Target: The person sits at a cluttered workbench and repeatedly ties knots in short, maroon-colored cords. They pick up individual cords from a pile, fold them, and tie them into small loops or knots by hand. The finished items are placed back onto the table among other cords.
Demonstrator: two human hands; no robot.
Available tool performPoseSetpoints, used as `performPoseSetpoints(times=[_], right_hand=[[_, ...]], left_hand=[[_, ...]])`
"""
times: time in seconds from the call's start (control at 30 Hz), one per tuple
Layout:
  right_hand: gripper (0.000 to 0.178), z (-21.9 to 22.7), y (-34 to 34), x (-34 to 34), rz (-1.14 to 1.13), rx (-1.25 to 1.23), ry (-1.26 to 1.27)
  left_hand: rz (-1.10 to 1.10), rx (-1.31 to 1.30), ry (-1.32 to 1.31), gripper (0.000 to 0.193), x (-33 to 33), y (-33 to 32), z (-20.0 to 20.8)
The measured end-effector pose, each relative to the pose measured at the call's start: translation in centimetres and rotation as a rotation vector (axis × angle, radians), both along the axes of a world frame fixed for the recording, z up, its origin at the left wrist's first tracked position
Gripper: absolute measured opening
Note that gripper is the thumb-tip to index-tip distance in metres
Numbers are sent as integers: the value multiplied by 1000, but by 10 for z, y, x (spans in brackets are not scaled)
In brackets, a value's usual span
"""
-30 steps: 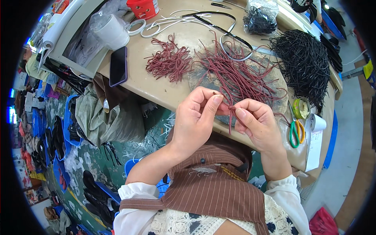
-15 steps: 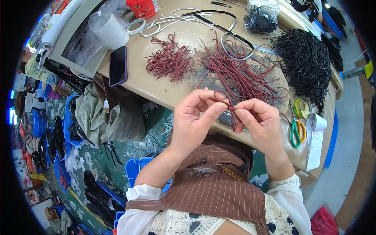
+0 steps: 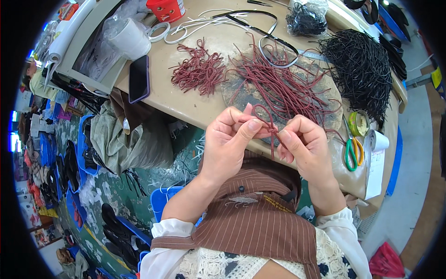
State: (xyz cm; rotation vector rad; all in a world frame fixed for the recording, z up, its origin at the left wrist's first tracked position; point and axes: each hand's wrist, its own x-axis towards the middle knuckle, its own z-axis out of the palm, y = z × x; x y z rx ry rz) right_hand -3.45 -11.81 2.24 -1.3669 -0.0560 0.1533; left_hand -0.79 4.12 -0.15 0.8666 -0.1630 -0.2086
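Note:
Between my hands, in front of the table edge, is a dark red cord (image 3: 272, 131) with a loop and a small knot in it. My left hand (image 3: 231, 137) pinches the cord's loop side between thumb and fingers. On the other side of the knot, my right hand (image 3: 304, 142) grips the cord between thumb and forefinger. Beyond them, loose red cords (image 3: 278, 88) are heaped on a round worn board (image 3: 237, 100). A smaller pile of looped, knotted red cords (image 3: 199, 69) lies to its left.
Black cords (image 3: 357, 65) form a big heap at the right. Green-and-orange-handled scissors (image 3: 350, 156), a tape roll (image 3: 358, 125) and a white paper roll (image 3: 378, 141) are near the right edge. A phone (image 3: 140, 79), a white spool (image 3: 132, 39) and a red tub (image 3: 166, 9) stand leftward.
My left thumb has shifted back along the cord, and my right fingers have drawn slightly away from the knot, which now shows between the hands. The view has shifted slightly.

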Motion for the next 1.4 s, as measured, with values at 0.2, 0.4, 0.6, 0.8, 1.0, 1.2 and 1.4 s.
performPoseSetpoints(times=[0.2,0.4,0.6,0.8,1.0,1.2,1.4], right_hand=[[12,3,-14,17,127,0,133],[8,69,-34,46,616,-463,128],[6,72,-28,54,688,-600,35],[25,29,-41,31,96,12,-30],[22,-8,-12,-5,-145,82,-298],[13,1,-14,-6,-77,129,-267],[13,-1,-17,-10,-51,242,-100]], left_hand=[[-268,-134,56,11,11,12,-25],[-876,175,100,36,41,36,32],[-1001,530,54,24,52,14,57],[-766,347,349,22,44,13,54],[-733,319,298,21,44,5,47],[-822,306,257,17,42,6,53],[-888,326,262,14,43,8,51]])
